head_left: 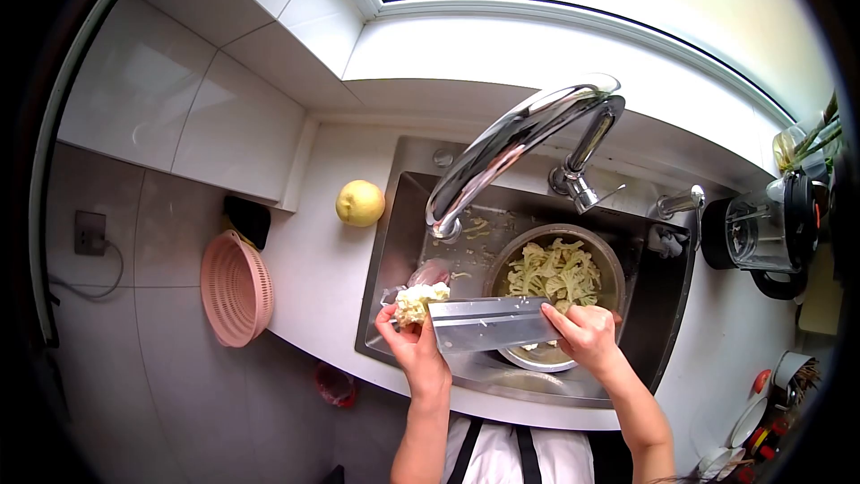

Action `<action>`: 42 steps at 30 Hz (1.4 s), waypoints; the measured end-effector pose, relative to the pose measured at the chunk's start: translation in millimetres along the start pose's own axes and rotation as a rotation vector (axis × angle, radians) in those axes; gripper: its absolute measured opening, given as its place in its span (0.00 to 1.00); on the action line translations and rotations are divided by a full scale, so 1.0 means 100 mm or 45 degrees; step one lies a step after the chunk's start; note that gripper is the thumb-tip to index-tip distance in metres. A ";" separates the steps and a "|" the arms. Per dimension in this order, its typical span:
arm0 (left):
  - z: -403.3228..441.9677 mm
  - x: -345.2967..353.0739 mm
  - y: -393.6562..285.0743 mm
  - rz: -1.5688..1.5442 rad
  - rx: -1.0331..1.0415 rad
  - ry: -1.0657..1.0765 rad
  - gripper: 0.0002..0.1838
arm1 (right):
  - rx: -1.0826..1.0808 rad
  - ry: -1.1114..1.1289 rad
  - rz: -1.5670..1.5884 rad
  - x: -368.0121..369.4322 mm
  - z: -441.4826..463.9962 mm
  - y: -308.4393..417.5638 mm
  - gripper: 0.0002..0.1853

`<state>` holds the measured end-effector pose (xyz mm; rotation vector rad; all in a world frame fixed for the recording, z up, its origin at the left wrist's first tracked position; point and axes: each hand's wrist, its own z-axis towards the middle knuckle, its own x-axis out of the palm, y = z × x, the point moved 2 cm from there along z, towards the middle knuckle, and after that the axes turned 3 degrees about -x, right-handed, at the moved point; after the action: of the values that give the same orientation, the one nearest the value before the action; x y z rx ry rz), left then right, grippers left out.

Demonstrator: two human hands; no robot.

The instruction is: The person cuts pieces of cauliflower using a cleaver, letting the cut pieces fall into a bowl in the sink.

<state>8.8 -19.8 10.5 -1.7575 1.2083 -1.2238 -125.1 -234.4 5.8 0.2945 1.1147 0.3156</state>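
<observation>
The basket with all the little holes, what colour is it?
The basket is pink, and it shows best in the head view.

Near the lower center of the frame, we hold a piece of cauliflower (419, 303) in our left hand (419, 354) and a broad-bladed knife (488, 324) in our right hand (587, 336), its blade reaching across to the cauliflower. Just right of center, a metal bowl (616, 271) of cut florets (555, 273) sits in the sink (640, 354), partly under the blade. The curved faucet (515, 143) arches above, upper center. Left of the sink, a yellow round fruit (360, 203), perhaps a pear, rests on the counter (313, 278); a pink basket (236, 289) stands tilted at left. A blender (761, 229) is at the right edge.
</observation>
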 end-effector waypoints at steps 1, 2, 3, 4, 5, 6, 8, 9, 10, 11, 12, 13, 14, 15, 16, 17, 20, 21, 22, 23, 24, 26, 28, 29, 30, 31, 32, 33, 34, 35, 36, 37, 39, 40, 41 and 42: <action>0.02 -0.01 0.01 0.019 0.004 0.020 0.28 | -0.002 0.010 -0.005 0.03 0.00 -0.03 0.17; 0.04 -0.01 0.02 0.038 0.009 0.040 0.27 | 0.010 0.050 -0.009 0.05 0.02 -0.06 0.15; 0.07 -0.03 0.04 0.058 0.013 0.060 0.25 | 0.015 0.072 0.032 0.06 0.05 -0.09 0.14; 0.10 -0.05 0.04 0.077 0.013 0.057 0.26 | 0.021 0.093 0.074 0.08 0.08 -0.11 0.13; 0.13 -0.06 0.05 0.088 0.027 0.087 0.27 | 0.028 0.113 0.117 0.09 0.11 -0.14 0.11; 0.16 -0.07 0.05 0.099 0.039 0.120 0.27 | 0.047 0.129 0.176 0.12 0.13 -0.20 0.08; 0.22 -0.10 0.10 0.098 0.066 0.172 0.28 | 0.039 0.180 0.222 0.16 0.16 -0.30 0.07; 0.24 -0.14 0.12 0.112 0.082 0.197 0.28 | 0.017 0.202 0.224 0.18 0.18 -0.34 0.08; 0.27 -0.17 0.14 0.125 0.099 0.223 0.28 | 0.005 0.232 0.205 0.19 0.20 -0.38 0.09; 0.30 -0.19 0.16 0.137 0.115 0.249 0.29 | -0.007 0.262 0.186 0.19 0.23 -0.42 0.10; 0.31 -0.21 0.18 0.133 0.107 0.240 0.29 | -0.018 0.294 0.168 0.20 0.23 -0.44 0.12; 0.34 -0.21 0.19 0.128 0.100 0.231 0.29 | 0.008 0.384 0.097 0.26 0.19 -0.51 0.14; 0.36 -0.21 0.20 0.121 0.097 0.221 0.29 | 0.045 0.497 -0.027 0.33 0.17 -0.60 0.13; 0.37 -0.23 0.21 0.124 0.090 0.208 0.29 | 0.082 0.606 -0.152 0.38 0.15 -0.68 0.13; 0.41 -0.24 0.22 0.124 0.088 0.199 0.29 | 0.121 0.587 -0.133 0.41 0.14 -0.70 0.11; 0.45 -0.24 0.24 0.122 0.087 0.184 0.29 | 0.146 0.503 -0.071 0.41 0.13 -0.70 0.10; 0.48 -0.26 0.23 0.171 0.113 0.196 0.30 | 0.243 0.349 0.112 0.32 0.06 -0.58 0.07; 0.47 -0.24 0.22 0.127 0.120 0.221 0.29 | 0.270 0.313 0.142 0.29 0.05 -0.54 0.08; 0.45 -0.21 0.18 0.082 0.130 0.248 0.29 | 0.297 0.274 0.171 0.26 0.03 -0.49 0.08; 0.43 -0.19 0.16 0.039 0.140 0.274 0.29 | 0.323 0.236 0.202 0.23 0.00 -0.44 0.08; 0.43 -0.19 0.15 0.031 0.137 0.305 0.29 | 0.301 0.181 0.214 0.19 -0.02 -0.39 0.08; 0.39 -0.21 0.14 0.016 0.125 0.366 0.30 | 0.273 0.150 0.248 0.07 -0.07 -0.28 0.08; 0.39 -0.26 0.19 0.058 0.138 0.398 0.30 | 0.205 0.121 0.207 -0.05 -0.08 -0.22 0.09; 0.39 -0.27 0.21 0.077 0.142 0.418 0.30 | 0.175 0.120 0.186 -0.09 -0.08 -0.20 0.09; 0.36 -0.23 0.20 0.051 0.121 0.416 0.30 | 0.142 0.118 0.165 -0.13 -0.06 -0.18 0.08; 0.33 -0.18 0.17 0.026 0.102 0.414 0.30 | 0.107 0.114 0.143 -0.16 -0.03 -0.18 0.08; 0.30 -0.13 0.14 0.002 0.084 0.411 0.30 | 0.096 0.093 0.145 -0.17 0.00 -0.18 0.08; 0.28 -0.11 0.12 -0.021 0.086 0.417 0.30 | 0.098 0.099 0.150 -0.19 0.01 -0.19 0.07; 0.26 -0.10 0.11 -0.044 0.088 0.420 0.30 | 0.098 0.106 0.156 -0.20 0.03 -0.19 0.07; 0.25 -0.08 0.10 -0.065 0.091 0.424 0.30 | 0.099 0.113 0.164 -0.21 0.04 -0.20 0.07; 0.24 -0.07 0.08 -0.073 0.088 0.438 0.30 | 0.100 0.116 0.176 -0.20 0.04 -0.20 0.07; 0.22 -0.06 0.06 -0.080 0.083 0.454 0.31 | 0.103 0.118 0.189 -0.20 0.04 -0.20 0.07; 0.21 -0.06 0.05 -0.084 0.067 0.475 0.31 | 0.102 0.125 0.170 -0.20 0.02 -0.22 0.07; 0.21 -0.07 0.06 -0.082 0.058 0.482 0.31 | 0.098 0.128 0.139 -0.17 0.01 -0.27 0.07; 0.22 -0.07 0.06 -0.079 0.051 0.489 0.31 | 0.093 0.130 0.109 -0.13 0.00 -0.32 0.07; 0.22 -0.07 0.08 -0.083 0.062 0.484 0.31 | 0.138 0.209 0.015 -0.03 -0.03 -0.41 0.07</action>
<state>25.9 -15.7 -6.6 -1.5827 1.3243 -1.6661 -125.3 -273.3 -8.5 0.3768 1.2946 0.2940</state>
